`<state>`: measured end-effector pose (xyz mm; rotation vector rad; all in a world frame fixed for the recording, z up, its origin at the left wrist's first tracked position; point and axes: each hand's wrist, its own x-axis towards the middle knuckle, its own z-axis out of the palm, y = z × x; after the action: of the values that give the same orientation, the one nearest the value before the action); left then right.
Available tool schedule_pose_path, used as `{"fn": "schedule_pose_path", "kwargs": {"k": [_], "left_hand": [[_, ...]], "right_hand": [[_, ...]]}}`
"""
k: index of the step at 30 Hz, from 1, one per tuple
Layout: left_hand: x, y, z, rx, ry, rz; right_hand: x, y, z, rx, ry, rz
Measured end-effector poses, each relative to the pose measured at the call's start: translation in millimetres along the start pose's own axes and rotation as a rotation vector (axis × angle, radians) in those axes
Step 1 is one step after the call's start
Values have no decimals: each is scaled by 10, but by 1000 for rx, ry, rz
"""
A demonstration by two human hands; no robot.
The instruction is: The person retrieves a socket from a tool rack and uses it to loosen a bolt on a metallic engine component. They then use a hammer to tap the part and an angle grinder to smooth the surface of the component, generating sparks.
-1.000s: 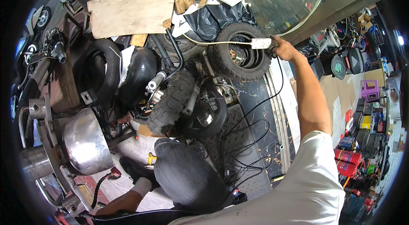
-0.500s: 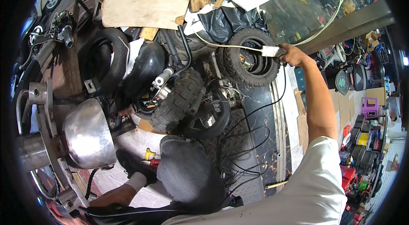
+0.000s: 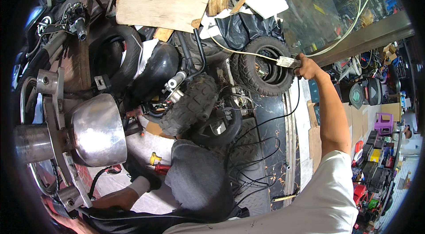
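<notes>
Right hand: the right hand [image 3: 307, 67] is closed around a small black plug [image 3: 297, 63] at the near end of a white rectangular power strip [image 3: 285, 61].
Power strip: positioned in front of the upper rim of stacked black rubber tyres [image 3: 250, 68]; whether it touches them cannot be told.
Left hand: the left hand [image 3: 73, 223] is cut by the lower left edge; its grip cannot be told.
Cables: a thin cream cable [image 3: 254, 53] leaves the strip's far end; a slim black cable [image 3: 298, 90] hangs from the plug toward loops below. A snag in these loops could tug the plug loose.
Tyre hollow: loosened fingers could let the strip drop inside, where small, unclear debris shows.
Floor tools: a yellow-handled tool [image 3: 155, 158] lies near the dark shoe [image 3: 152, 181]; a misplaced step could roll it.
Bag: crumpled black plastic sheeting, possibly a bag [image 3: 234, 32]; contents hidden.
Box: brown cardboard box [image 3: 390, 52]; contents too small to tell.
</notes>
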<state>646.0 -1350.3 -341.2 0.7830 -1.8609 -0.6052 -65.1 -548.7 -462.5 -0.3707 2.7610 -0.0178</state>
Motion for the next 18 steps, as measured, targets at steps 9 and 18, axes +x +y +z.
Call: {"fn": "schedule_pose_path", "kwargs": {"k": [9, 18], "left_hand": [[-3, -197, -158, -77, 112, -200], [10, 536, 853, -1137, 171, -730]], "right_hand": [[191, -19, 102, -38, 16, -56], [338, 1285, 780, 229, 307, -76]]}}
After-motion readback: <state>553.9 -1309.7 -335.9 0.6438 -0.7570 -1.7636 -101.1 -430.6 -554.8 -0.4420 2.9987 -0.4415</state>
